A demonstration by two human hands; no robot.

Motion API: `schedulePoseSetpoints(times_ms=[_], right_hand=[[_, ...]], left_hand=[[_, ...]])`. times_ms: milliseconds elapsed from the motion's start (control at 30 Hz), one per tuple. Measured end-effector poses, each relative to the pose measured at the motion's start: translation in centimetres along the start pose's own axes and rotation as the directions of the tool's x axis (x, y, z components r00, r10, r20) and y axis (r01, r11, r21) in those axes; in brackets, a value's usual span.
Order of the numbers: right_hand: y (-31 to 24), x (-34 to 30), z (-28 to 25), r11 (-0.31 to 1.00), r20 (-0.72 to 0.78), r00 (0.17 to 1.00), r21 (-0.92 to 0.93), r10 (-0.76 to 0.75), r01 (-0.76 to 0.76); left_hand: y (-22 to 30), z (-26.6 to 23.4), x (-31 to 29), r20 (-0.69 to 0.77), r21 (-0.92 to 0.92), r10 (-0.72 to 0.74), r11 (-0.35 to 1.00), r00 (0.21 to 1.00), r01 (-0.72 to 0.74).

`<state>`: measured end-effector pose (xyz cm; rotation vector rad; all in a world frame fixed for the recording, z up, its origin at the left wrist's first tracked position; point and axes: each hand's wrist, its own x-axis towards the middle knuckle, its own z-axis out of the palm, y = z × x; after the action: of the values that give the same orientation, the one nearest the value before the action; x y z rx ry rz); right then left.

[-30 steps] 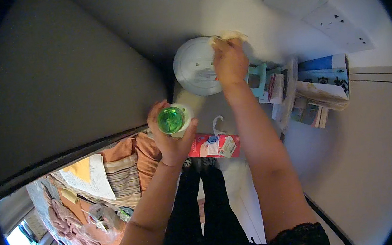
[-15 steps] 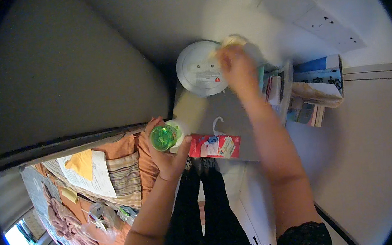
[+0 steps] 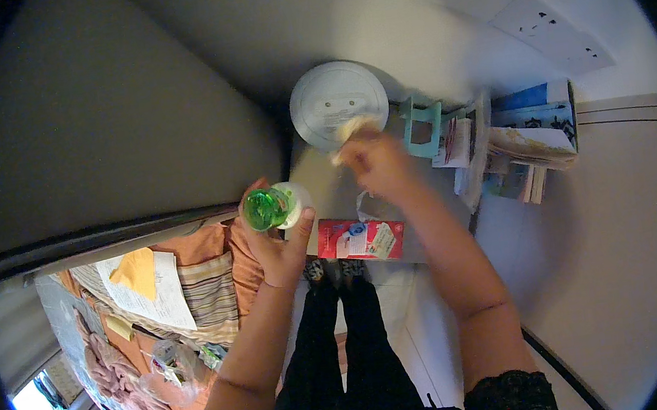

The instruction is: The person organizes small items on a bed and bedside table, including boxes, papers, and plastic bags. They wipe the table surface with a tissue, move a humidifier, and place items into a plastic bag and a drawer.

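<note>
My left hand [image 3: 279, 250] is wrapped round a see-through green container [image 3: 265, 209]. Against its right side is a round white piece [image 3: 296, 202] with green showing in it; whether the two are joined I cannot tell. Pinched in my right hand [image 3: 380, 163] is a pale yellowish cloth or wipe [image 3: 358, 127], smeared by motion. Hand and cloth are by the lower right edge of a round whitish disc [image 3: 337, 96], which has two dark dots and a printed label. A red box [image 3: 360, 238] with a white strap handle [image 3: 362, 208] lies below, between my forearms.
Right of the disc stand a pale teal frame-like holder [image 3: 424, 147] and a rack with books [image 3: 526, 140]. A dark grey panel [image 3: 118, 107] rises at left. The bed [image 3: 209, 285] lower left bears papers and clothes. Wall plates [image 3: 513, 13] are upper right.
My right hand has moved left and down with the cloth, from the disc's upper right to its lower edge, uncovering the teal holder. The left hand has shifted slightly up and left.
</note>
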<state>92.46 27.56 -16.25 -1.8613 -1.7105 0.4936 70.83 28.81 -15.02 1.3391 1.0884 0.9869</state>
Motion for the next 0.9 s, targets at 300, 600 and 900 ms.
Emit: schedulePoseSetpoints(times_ms=[300, 600, 900], right_hand=[[2.1, -1.4, 1.5, 0.993, -0.35, 0.932, -0.095, -0.094, 0.065], [0.5, 4.2, 0.3, 0.951, -0.394, 0.887, -0.087, 0.24, -0.297], [2.4, 0.1, 0.4, 0.992, -0.426, 0.9, 0.12, 0.09, -0.043]], left_hand=[[-0.4, 3.6, 3.4, -0.075, -0.08, 0.021, 0.996, 0.997, -0.027], [1.1, 5.0, 4.8, -0.127, -0.141, 0.01, 0.99, 0.992, -0.028], [2.0, 6.0, 7.6, -0.043, -0.182, 0.041, 0.982, 0.998, -0.048]])
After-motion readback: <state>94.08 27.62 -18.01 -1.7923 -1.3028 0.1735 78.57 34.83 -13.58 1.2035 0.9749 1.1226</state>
